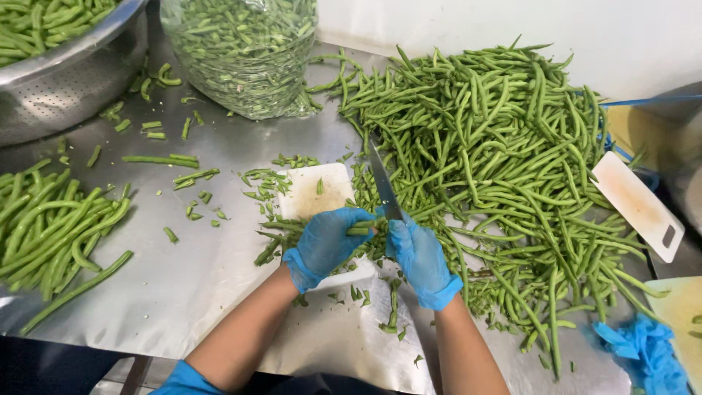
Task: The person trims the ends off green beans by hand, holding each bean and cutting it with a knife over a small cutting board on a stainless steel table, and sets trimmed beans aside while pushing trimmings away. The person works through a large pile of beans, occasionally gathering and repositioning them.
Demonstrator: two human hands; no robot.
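Gloved hands are meeting over a white cutting board (316,192): left hand (326,241) is pinching green beans (360,229), right hand (418,254) is gripping a knife (383,183). Blade is sitting close to fingertips; a slip could nick them.

The knife (384,181) handle is hidden inside the right hand (420,257), the left hand (327,241) covers part of the white cutting board (316,192), and the colander (66,69) is cut off by the frame's top edge.

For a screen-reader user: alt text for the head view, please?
The gloved left hand holds green beans on a white cutting board while the right hand holds a knife. A big bean pile lies to the right.
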